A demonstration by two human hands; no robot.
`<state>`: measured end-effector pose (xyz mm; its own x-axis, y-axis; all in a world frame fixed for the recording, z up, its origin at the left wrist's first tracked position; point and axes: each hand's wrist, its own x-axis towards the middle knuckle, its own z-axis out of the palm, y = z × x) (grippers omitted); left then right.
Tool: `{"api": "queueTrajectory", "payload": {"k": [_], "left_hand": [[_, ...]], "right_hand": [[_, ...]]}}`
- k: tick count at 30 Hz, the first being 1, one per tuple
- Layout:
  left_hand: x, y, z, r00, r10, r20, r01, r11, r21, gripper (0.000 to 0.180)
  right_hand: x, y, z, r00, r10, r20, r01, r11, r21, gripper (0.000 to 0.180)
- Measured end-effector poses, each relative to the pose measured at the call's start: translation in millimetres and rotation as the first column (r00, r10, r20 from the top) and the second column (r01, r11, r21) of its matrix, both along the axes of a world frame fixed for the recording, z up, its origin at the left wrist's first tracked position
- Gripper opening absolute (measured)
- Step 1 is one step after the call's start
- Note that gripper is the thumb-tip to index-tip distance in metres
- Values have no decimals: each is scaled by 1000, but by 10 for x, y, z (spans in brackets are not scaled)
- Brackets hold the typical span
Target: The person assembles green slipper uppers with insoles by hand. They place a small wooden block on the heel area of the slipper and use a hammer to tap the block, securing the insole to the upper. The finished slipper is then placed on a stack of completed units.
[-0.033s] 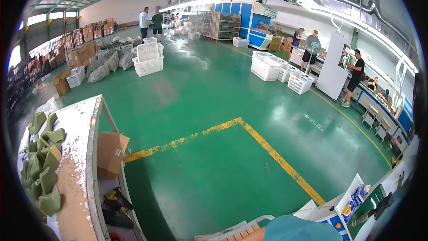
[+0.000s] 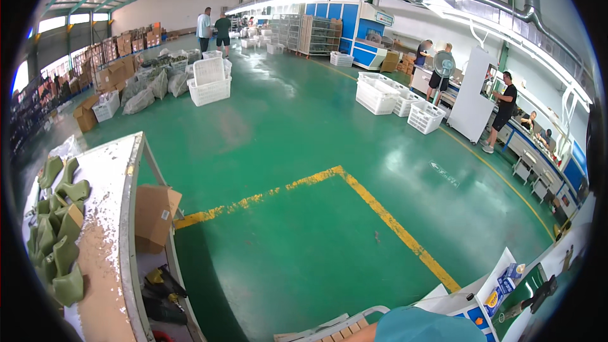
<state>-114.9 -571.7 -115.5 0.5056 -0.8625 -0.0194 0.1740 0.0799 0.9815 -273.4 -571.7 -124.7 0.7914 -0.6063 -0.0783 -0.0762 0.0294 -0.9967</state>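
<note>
Neither of my hands shows in the head view. A patch of teal cloth [image 2: 425, 325], perhaps a sleeve, rises at the lower edge with a sliver of bare skin at its left side. Near it on the right lie a blue-and-white package [image 2: 500, 296] and a dark-handled tool [image 2: 538, 295] on a bench. To the left, a worn worktable [image 2: 109, 228] carries a heap of olive-green curved moulded pieces [image 2: 66, 254]. What my hands hold or touch is out of sight.
A cardboard box [image 2: 156, 216] and dark tools [image 2: 163, 293] sit on the worktable's lower shelf. Yellow lines [image 2: 405, 238] mark the green floor. White crates [image 2: 211, 91] and filled bags [image 2: 139, 100] stand farther off. Several people work along the right-hand benches; two people [image 2: 213, 28] stand far back.
The whole view has shifted very slightly, with the worktable a few pixels farther left and higher. Nothing is visibly picked up or put down.
</note>
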Motion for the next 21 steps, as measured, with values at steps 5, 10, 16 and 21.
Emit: {"api": "queueTrajectory", "payload": {"k": [5,10,16,21], "left_hand": [[-7,-189,-260,998,-57,9,55,987,150,49],[-349,-323,-301,993,-115,-15,114,947,300,50],[-143,-486,-714,988,-154,19,137,923,360,51],[-142,-733,-900,982,-185,31,158,905,394,52]], "right_hand": [[-90,-76,-322,1000,2,3,-3,984,177,73],[-217,-120,-563,998,-55,-8,54,912,406,74],[-266,-256,-703,994,-105,-24,98,795,598,75],[-269,-296,-790,990,-135,-46,128,693,709,76]]}}
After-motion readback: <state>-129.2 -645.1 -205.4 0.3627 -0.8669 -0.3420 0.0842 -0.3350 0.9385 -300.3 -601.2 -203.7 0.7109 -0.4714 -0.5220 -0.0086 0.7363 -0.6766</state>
